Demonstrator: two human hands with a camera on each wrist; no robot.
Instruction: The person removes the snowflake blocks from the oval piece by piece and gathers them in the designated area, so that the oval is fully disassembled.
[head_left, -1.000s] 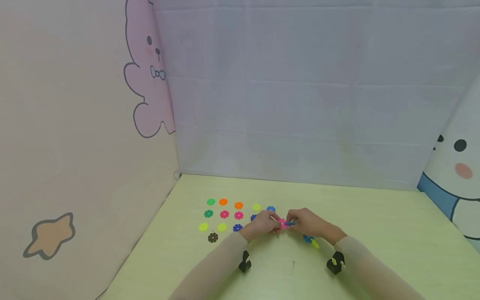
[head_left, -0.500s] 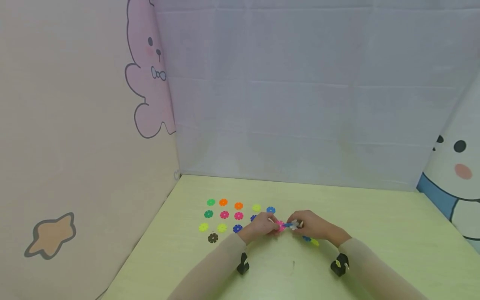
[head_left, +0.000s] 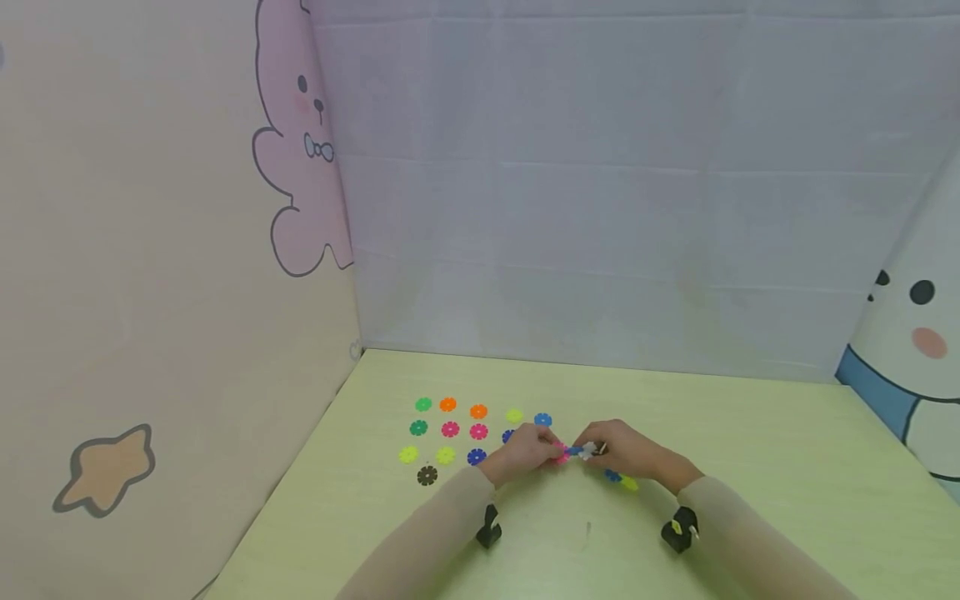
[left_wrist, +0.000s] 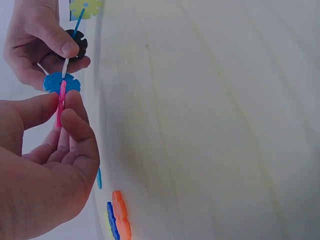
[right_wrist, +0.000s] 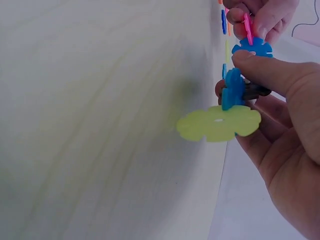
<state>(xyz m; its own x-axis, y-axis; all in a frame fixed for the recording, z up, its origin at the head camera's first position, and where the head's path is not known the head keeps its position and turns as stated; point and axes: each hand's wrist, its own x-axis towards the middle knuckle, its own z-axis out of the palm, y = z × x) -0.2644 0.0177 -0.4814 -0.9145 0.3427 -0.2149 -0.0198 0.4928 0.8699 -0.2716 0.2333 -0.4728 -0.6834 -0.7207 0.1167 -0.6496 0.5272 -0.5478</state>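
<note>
Between the two hands stretches a chain of slotted plastic snowflake discs joined edge to edge. My left hand [head_left: 525, 446] pinches the pink disc [left_wrist: 61, 102] at one end between thumb and fingers. A blue disc [left_wrist: 56, 82] is slotted into the pink one, followed by a white disc [head_left: 588, 451]. My right hand [head_left: 626, 447] grips the chain at the dark disc [left_wrist: 80, 44], its thumb pressed near the white disc. Beyond that hand, a second blue disc [right_wrist: 232, 90] and a yellow disc [right_wrist: 219, 123] stick out toward the wrist.
Left of the hands, loose discs lie in rough rows on the pale table [head_left: 750, 467], among them an orange disc [head_left: 478, 412], a green disc [head_left: 418, 427] and a brown disc [head_left: 427, 476]. My left forearm passes close to them. A curtain [head_left: 600, 208] stands behind the table.
Over the first half second, the right hand shifted slightly and the white disc came into view beside its fingers; the pink disc moved a little left. Since then the hands have barely moved.
</note>
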